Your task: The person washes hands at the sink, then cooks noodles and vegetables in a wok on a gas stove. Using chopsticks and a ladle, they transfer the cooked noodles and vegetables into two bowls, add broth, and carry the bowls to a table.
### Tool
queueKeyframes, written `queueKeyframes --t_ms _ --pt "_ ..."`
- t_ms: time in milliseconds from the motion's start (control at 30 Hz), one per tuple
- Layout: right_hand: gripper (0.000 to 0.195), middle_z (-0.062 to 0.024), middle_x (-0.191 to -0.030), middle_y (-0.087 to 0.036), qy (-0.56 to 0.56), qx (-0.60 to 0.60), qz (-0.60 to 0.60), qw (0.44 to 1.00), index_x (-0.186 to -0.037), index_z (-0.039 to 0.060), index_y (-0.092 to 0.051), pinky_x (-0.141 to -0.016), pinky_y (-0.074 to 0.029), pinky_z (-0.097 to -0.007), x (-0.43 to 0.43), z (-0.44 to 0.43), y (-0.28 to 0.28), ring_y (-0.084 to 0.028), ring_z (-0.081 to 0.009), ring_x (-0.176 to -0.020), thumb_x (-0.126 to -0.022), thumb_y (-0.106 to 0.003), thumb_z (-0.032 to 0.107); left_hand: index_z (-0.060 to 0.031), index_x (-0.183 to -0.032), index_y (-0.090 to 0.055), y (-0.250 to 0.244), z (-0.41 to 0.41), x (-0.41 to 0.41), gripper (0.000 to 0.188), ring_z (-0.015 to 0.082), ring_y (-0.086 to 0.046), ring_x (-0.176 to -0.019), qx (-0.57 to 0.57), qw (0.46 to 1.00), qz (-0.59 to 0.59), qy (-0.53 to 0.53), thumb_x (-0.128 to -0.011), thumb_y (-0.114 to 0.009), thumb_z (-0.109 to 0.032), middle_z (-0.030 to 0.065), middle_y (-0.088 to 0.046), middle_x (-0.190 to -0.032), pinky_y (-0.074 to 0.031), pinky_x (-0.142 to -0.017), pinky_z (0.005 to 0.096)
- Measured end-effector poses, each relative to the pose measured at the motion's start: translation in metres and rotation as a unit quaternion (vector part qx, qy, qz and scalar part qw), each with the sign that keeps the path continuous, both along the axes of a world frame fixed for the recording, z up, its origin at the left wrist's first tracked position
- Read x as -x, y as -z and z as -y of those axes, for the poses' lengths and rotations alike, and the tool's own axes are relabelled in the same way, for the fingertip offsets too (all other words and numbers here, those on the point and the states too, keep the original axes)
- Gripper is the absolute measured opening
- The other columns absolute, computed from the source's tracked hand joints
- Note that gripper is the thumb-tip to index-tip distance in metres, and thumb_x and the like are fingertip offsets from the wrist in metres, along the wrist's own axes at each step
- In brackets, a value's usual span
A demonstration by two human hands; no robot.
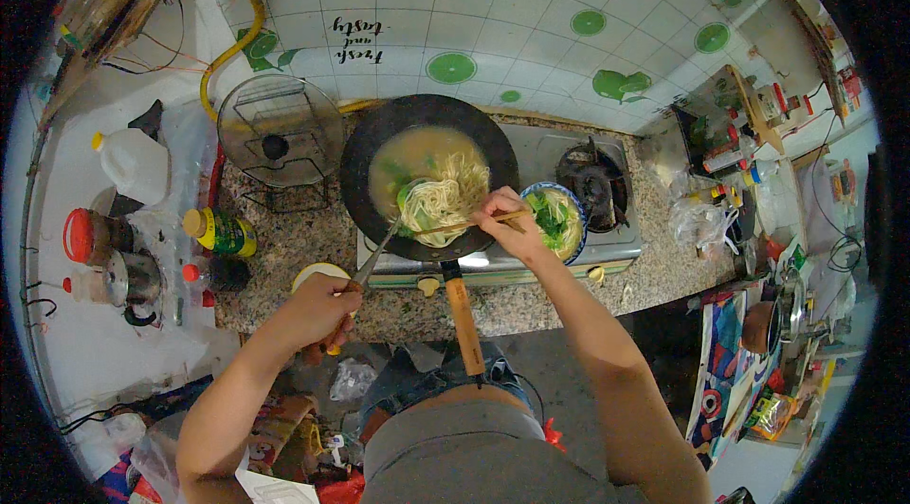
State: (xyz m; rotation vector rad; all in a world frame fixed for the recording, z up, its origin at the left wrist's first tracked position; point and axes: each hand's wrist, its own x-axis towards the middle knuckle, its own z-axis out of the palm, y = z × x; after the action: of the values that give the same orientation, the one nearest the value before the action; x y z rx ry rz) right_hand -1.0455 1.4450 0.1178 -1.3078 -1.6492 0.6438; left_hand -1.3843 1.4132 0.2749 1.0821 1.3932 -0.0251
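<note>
My left hand (327,308) grips the handle of a metal cooking utensil (377,256), whose head is hidden under noodles in the black wok (362,170). My right hand (508,221) holds wooden chopsticks (455,225), which reach left across the pale noodles (451,198). Those noodles form a heap at the near side of the wok, with green leaves among them. Cloudy broth (409,148) fills the part behind. Just right of my right hand stands a blue-rimmed bowl (581,237) containing noodles and chopped greens (553,216).
The wok's wooden handle (466,330) points toward my body. A second gas burner (593,184) lies right of the bowl. A glass lid (277,127) rests on a wire rack at left. Near it stand a yellow-labelled bottle (224,232) and a dark bottle (220,273). A yellow-rimmed bowl (320,271) sits behind my left hand.
</note>
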Motion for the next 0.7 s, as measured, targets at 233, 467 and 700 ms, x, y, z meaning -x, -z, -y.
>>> queueKeyframes --t_ms 233,467,700 --pt "0.015 -0.0108 -0.074 -0.048 -0.096 -0.035 0.088 0.991 -0.077 0.0016 -0.050 -0.056 -0.041 -0.0369 -0.015 0.021 -0.020 -0.052 -0.0282 -0.065 -0.078 -0.065 0.001 0.0019 -0.086 -0.058 -0.005 0.003 -0.007 0.021 0.0153 -0.055 -0.045 -0.087 0.993 -0.041 0.070 -0.092 -0.053 -0.017 0.0061 -0.057 -0.061 -0.045 -0.041 0.0305" --pt "0.010 -0.0108 -0.076 -0.047 -0.087 -0.079 0.064 0.991 -0.082 0.0005 -0.054 -0.056 -0.041 -0.0377 -0.008 0.032 -0.015 -0.050 -0.0297 -0.064 -0.081 -0.063 -0.003 0.0017 -0.088 -0.060 0.016 0.012 -0.013 0.022 0.0149 -0.054 -0.046 -0.023 0.998 0.061 -0.007 -0.093 -0.056 -0.019 0.0059 -0.057 -0.063 -0.045 -0.041 0.0306" --pt "0.014 -0.0118 -0.077 -0.048 -0.107 -0.091 0.056 0.988 -0.078 0.0012 -0.050 -0.057 -0.042 -0.0381 -0.005 0.013 -0.015 -0.052 -0.0305 -0.068 -0.082 -0.064 0.000 -0.0034 -0.085 -0.060 0.022 0.013 -0.018 0.017 0.0132 -0.053 -0.047 0.079 0.979 0.165 -0.088 -0.094 -0.058 -0.018 0.0037 -0.056 -0.064 -0.042 -0.040 0.0282"
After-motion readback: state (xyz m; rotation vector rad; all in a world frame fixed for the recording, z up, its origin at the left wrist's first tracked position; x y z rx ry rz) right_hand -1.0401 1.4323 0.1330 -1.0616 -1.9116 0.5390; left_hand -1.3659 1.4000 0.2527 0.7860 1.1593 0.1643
